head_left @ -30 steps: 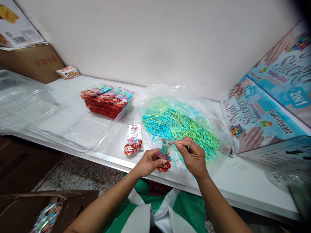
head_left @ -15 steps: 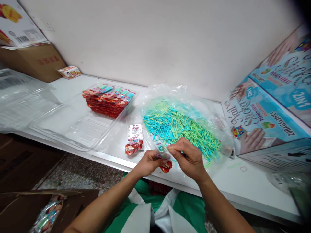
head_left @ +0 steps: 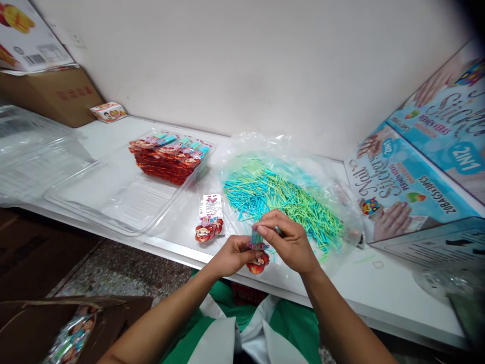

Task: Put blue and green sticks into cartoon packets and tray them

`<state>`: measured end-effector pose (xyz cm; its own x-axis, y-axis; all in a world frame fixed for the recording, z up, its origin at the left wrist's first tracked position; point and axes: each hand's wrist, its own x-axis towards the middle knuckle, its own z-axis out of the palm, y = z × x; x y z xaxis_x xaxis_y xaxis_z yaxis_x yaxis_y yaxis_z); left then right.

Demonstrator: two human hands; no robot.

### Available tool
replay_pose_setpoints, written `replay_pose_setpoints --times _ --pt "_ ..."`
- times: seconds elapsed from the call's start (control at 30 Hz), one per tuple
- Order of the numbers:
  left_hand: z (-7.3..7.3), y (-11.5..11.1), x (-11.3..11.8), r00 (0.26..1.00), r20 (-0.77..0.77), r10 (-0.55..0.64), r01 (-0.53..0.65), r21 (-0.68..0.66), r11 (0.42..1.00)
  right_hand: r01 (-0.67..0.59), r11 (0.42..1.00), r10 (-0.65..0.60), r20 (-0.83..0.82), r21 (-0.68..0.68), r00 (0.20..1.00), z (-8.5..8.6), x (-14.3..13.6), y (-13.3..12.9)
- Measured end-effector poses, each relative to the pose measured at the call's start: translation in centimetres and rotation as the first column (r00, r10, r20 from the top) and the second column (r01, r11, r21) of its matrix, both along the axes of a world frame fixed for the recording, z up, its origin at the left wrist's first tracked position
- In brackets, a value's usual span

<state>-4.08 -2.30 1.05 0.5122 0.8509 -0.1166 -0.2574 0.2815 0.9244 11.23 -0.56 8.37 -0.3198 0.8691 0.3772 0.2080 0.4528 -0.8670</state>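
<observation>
Left grip, head view: clasping red-haired character packet mid-length; right grip pinching its top end | packet appears just inside surface's front edge, nearer than green-blue sticks | narrow gap left to small packet stack | surface extends right, past Nail Stickers carton

Sticks are reachable from above; cartons block the right.

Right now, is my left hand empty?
No, your left hand holds a packet between thumb and fingers.
</observation>
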Motion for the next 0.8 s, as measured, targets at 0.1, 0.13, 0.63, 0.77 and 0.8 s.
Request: replay_pose_setpoints --times 0.1,0.13,0.63,0.77,0.8 --pt "-0.1 -0.1 -0.2 1.0 -0.001 -0.004 0.004 -0.025 1.0 0.028 0.999 -0.029 -0.042 -0.038 0.999 0.1 -0.2 0.4" --pt "-0.2 -0.1 -0.2 1.0 -0.003 -0.007 0.007 -0.036 0.999 0.032 0.998 -0.035 -0.05 -0.06 0.998 0.1 -0.2 0.5" --pt "-0.6 0.1 -0.6 0.998 -0.066 0.012 -0.015 -0.053 0.998 0.152 0.908 -0.201 -0.088 -0.391 0.976 -1.6 -0.9 1.5" --pt "-0.6 0.1 -0.7 0.998 -0.064 0.028 -0.033 -0.08 0.996 0.2 0.887 -0.26 -0.091 -0.415 0.961 -1.7 -1.0 1.7" --pt "-0.6 0.1 -0.7 0.997 -0.072 0.04 -0.045 -0.077 0.996 0.21 0.884 -0.271 -0.094 -0.417 0.958 -1.7 -1.0 1.8"
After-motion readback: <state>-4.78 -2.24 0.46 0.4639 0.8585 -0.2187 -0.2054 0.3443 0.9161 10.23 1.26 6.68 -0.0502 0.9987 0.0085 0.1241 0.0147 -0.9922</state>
